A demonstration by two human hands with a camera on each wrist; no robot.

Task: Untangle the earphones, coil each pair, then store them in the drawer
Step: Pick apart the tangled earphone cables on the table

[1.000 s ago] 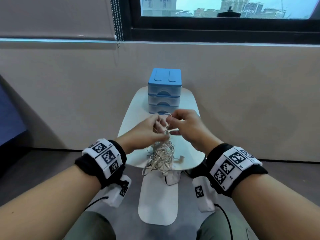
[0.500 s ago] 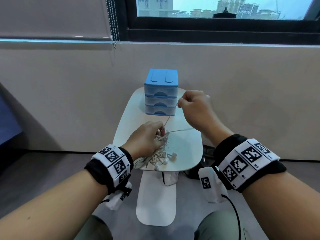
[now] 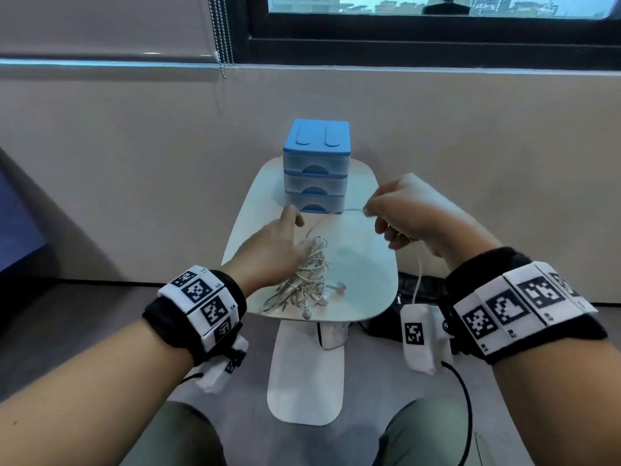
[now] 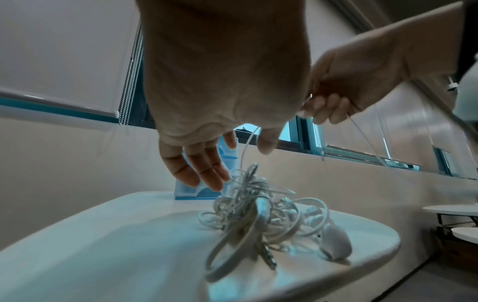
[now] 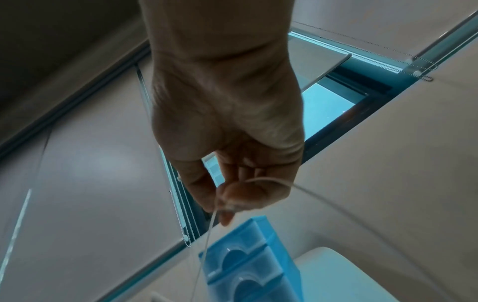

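Compared with 1.0 s ago: tangle (image 3: 307, 277) no longer lifted between both hands; now lying on table (image 3: 366, 274). Right hand (image 3: 408, 213) moved away to the right and up, pinching one cable (image 3: 339, 213) drawn out from the tangle, free end trailing down past the table edge. Left hand (image 3: 275, 247) lowered, fingers (image 4: 204, 169) now straightened beside the top of the tangle instead of pinching it. Compared with 0.5 s ago: right hand lower, drawn cable longer, left-hand grasp on the tangle released.

Left hand (image 3: 275, 250) low, fingers (image 4: 204, 171) straight, spread; right hand (image 3: 413, 213) raised, fingers (image 5: 232, 196) pinched.
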